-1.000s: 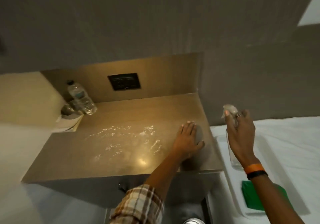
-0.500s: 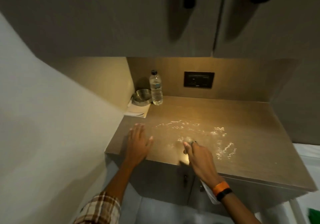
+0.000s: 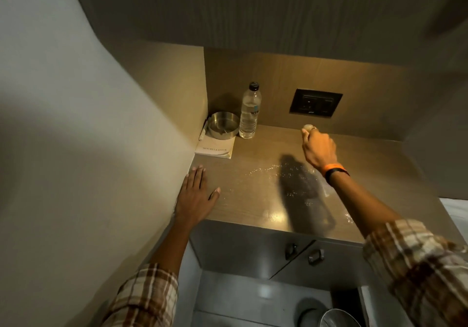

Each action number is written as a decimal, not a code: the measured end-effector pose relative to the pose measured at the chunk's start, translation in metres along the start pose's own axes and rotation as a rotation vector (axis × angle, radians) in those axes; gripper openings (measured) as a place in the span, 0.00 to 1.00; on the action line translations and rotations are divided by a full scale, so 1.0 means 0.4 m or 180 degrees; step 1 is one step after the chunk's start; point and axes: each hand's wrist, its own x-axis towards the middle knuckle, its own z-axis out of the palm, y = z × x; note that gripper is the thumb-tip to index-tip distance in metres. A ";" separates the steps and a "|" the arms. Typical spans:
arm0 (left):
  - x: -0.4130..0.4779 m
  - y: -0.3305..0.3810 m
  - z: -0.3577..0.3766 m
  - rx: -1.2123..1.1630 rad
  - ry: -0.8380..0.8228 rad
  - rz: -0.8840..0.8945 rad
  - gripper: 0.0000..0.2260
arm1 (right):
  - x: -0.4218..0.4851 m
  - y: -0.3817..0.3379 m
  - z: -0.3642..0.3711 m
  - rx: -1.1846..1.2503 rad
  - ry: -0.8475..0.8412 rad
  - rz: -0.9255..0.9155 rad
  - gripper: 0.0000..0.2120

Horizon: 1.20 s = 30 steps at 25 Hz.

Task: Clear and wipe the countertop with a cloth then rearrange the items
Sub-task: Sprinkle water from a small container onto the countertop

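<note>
Currently, spray bottle (image 3: 324, 187) clenched in right hand (image 3: 319, 150), held above wet surface (image 3: 253, 200), long axis tilted, nozzle end up and away toward back wall, left hand (image 3: 196, 196) released, laid flat at surface's left edge.

We are seeing the right hand (image 3: 319, 148) hiding nearly all of the spray bottle (image 3: 308, 126); only its pale top is showing. The bin (image 3: 339, 319) is getting cut off at the bottom edge.

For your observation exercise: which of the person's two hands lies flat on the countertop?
The left hand, fingers spread, palm down near the wall. The right hand is raised, gripping a spray bottle.
</note>
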 end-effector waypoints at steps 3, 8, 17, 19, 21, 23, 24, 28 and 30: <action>0.001 -0.001 0.005 -0.0081 -0.0025 0.0023 0.36 | -0.078 -0.024 0.018 0.0124 -0.0235 -0.0379 0.15; 0.003 -0.002 0.007 -0.0057 0.0017 0.0072 0.34 | -0.326 -0.060 0.140 0.0271 -0.0822 -0.0935 0.17; 0.021 -0.025 0.039 0.0206 0.0110 0.0441 0.26 | -0.241 0.112 0.045 -0.0082 -0.0254 -0.0395 0.17; 0.024 -0.023 0.041 0.0211 0.0111 0.0333 0.28 | -0.199 0.111 0.021 0.0000 -0.0127 -0.0303 0.15; 0.023 -0.020 0.040 0.0192 0.0137 0.0291 0.31 | -0.161 0.088 0.000 0.0166 0.0007 -0.0117 0.15; 0.021 -0.016 0.037 0.0153 0.0159 0.0275 0.33 | -0.141 0.055 -0.009 0.0228 0.0027 -0.0060 0.15; 0.019 -0.016 0.035 0.0129 0.0143 0.0251 0.33 | -0.142 0.033 -0.006 0.0218 -0.0018 -0.0160 0.15; 0.012 -0.017 0.032 0.0096 0.0111 0.0191 0.31 | -0.238 -0.037 0.051 0.0485 -0.0642 -0.0821 0.20; 0.012 -0.012 0.029 0.0090 0.0087 0.0181 0.31 | -0.291 -0.016 0.076 0.0488 -0.0861 -0.0881 0.21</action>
